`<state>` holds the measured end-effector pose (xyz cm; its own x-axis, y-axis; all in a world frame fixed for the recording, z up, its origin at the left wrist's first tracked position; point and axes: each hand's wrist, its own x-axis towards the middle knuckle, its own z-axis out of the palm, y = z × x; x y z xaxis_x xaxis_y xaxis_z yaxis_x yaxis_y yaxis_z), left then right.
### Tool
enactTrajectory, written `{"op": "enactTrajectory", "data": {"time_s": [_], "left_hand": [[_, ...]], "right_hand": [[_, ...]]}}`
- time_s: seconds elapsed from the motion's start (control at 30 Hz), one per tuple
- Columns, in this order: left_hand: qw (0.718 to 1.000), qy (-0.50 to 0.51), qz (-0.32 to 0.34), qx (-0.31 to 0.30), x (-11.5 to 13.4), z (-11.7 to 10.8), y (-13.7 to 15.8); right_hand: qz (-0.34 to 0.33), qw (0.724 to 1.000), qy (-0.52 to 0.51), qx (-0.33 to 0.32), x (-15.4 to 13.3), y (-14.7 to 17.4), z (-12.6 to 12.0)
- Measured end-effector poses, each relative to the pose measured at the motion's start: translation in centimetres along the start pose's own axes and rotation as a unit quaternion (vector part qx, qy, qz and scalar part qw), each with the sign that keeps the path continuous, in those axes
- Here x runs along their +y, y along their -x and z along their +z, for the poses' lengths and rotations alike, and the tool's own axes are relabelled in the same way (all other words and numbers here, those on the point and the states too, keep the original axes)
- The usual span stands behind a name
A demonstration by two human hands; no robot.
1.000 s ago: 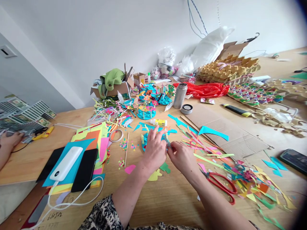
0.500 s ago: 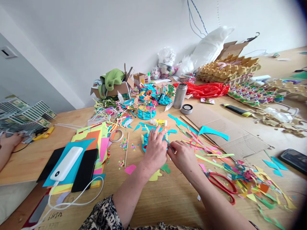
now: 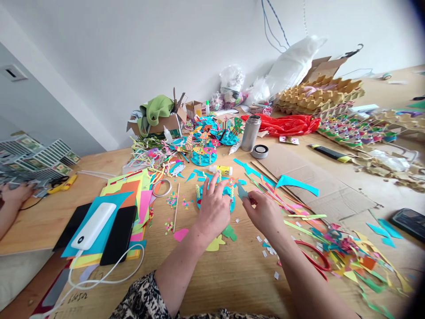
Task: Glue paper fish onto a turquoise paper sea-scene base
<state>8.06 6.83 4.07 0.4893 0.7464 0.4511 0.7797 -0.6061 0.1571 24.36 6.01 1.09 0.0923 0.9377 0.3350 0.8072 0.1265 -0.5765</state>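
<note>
My left hand [image 3: 214, 206] lies over a blue craft base [image 3: 227, 191] with pale yellow twisted posts, its fingers spread and touching the base. Part of the base is hidden beneath it. Just to the right, my right hand [image 3: 265, 213] pinches a grey-blue paper cutout [image 3: 242, 191] by its lower edge. Beyond the base lies a yellow glue stick [image 3: 223, 170]. Near my left wrist are a green paper cutout [image 3: 229, 233], a yellow one [image 3: 215, 243] and a pink one [image 3: 181, 235].
Red-handled scissors [image 3: 317, 259] lie partly behind my right forearm, beside paper scraps [image 3: 341, 241]. Left are coloured paper sheets [image 3: 141, 184], a white power bank [image 3: 94, 226] and a black phone [image 3: 118, 235]. A steel bottle [image 3: 251, 133] stands behind. At far left is another person's hand [image 3: 20, 192].
My right hand has moved slightly right, away from my left hand, bringing the grey-blue cutout into clearer view. Small white paper bits now show beside my right forearm. My left hand stays over the base.
</note>
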Motion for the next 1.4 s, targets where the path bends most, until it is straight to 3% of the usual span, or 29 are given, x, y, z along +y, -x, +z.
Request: {"op": "enactTrajectory", "data": {"time_s": [0.1,0.27,0.37,0.53,0.67,0.83,1.0,1.07,1.2,1.27,1.4], "left_hand": [[1.0,-0.003,-0.01,-0.001,-0.1,-0.4,0.1],[0.999,0.013,-0.03,0.029,0.0,-1.7,0.4],[0.998,0.022,-0.011,0.063,0.6,-2.5,0.7],[0.993,-0.001,0.075,0.09,1.6,-2.5,1.3],[0.988,-0.014,0.107,0.114,1.5,-2.2,1.7],[0.983,-0.005,0.137,0.12,1.4,-2.4,2.3],[0.979,0.1,0.065,0.167,1.4,-3.0,2.2],[0.971,0.157,0.014,0.178,1.1,-3.3,2.1],[0.929,0.328,-0.089,0.144,0.3,-3.8,2.1],[0.892,0.42,-0.119,0.117,0.0,-3.7,2.3],[0.836,0.517,-0.154,0.102,-0.4,-3.4,2.4]], "right_hand": [[0.056,0.992,-0.108,-0.028,0.1,-0.2,-0.2],[0.096,0.967,-0.232,-0.051,-0.5,-0.4,-1.2],[0.101,0.929,-0.345,-0.082,-1.3,-0.3,-1.7],[0.148,0.843,-0.499,-0.136,-2.9,0.4,-2.0],[0.205,0.792,-0.557,-0.14,-3.6,0.8,-1.9],[0.232,0.774,-0.571,-0.145,-4.2,1.2,-1.8],[0.223,0.738,-0.606,-0.193,-4.5,1.6,-1.7],[0.197,0.755,-0.606,-0.158,-4.3,1.7,-1.8],[0.07,0.859,-0.507,-0.017,-3.6,1.4,-2.3],[0.003,0.896,-0.443,-0.027,-3.4,1.3,-2.6],[-0.057,0.932,-0.35,-0.08,-3.8,1.0,-3.3]]}}
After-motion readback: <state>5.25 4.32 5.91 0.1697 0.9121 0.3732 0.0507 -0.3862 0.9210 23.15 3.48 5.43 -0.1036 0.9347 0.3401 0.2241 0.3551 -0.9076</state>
